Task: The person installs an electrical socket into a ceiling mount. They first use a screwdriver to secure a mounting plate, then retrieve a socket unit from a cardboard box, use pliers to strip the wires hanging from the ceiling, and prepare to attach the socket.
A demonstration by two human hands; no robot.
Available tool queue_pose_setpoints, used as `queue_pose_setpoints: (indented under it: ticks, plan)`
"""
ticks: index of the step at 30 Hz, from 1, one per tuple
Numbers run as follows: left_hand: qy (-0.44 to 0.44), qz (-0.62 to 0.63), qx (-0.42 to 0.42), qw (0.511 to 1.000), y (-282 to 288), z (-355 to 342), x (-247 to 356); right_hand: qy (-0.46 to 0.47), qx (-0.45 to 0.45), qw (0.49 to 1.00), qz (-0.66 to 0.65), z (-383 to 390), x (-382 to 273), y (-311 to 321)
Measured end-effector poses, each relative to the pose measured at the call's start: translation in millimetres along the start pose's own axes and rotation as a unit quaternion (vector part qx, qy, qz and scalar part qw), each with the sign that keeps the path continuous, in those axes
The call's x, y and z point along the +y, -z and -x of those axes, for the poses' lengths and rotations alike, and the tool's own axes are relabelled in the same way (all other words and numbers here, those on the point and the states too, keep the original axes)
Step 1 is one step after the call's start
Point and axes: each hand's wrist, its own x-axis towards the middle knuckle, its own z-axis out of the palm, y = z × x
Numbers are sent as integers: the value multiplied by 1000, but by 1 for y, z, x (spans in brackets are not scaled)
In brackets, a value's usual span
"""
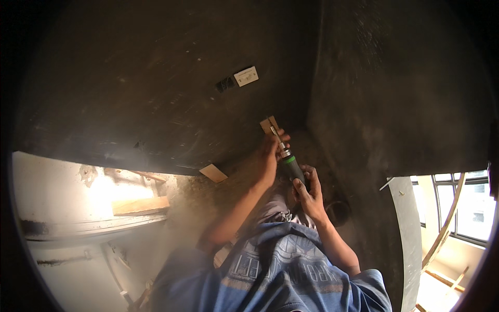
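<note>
1. Hand tool (294,167), dark grip with green band and slim metal nose: held between the two hands, nose toward a small tan wood piece (266,126) near the corner of the walls.
2. Right hand (310,193): closed about the rear of the grip.
3. Left hand (271,148): fingers curled at the metal nose, just below the wood piece; whether they grip nose, wood or both, cannot tell.
4. Hazard, slip: the tip could skid off the wood piece if pressed at a slant, marking the dark wall (130,93).
5. Hazard, fingers: the left hand's nearness to the tip could bring a nick should the tool jump.
6. Hazard, shifting: the wood piece could turn if poorly steadied.
7. Hazard, sight: dim light and apparent dusty haze could hide the tip.
8. Surface: dark wall, scuffed and speckled, bearing a white socket plate (246,76) beside a dark recess (225,84); an adjoining dark wall (395,104) at right.
9. Room: loose tan offcut (213,173) at left; board (140,206) on a pale ledge (99,230) under glare; dark-framed window (472,208) and slanting wooden pole (447,229) at right.
</note>
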Motion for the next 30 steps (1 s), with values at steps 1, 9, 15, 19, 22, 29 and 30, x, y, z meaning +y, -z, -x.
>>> queue_pose_setpoints:
  ticks: [1, 9, 15, 19, 22, 29, 30]
  plan:
    - [1, 5, 13, 1000, 8, -20, 4, 1, -1, 1000, 22, -12, 2, -1]
    - [55, 79, 62, 993, 52, -181, 13, 123, 62, 978, 156, -136, 14, -25]
    - [92, 103, 59, 989, 65, -245, 7, 32, 91, 984, 147, -199, 24, -35]
    - [133, 102, 72, 983, 70, -261, 15, 15, 96, 983, 154, -217, 28, -40]
    - [149, 107, 72, 980, 74, -266, 18, 20, 97, 987, 131, -223, 33, -41]
    - [155, 131, 52, 978, 82, -273, 12, -5, 102, 985, 140, -228, 35, -38]
    - [155, 135, 51, 977, 82, -273, 11, -12, 103, 985, 135, -228, 36, -36]
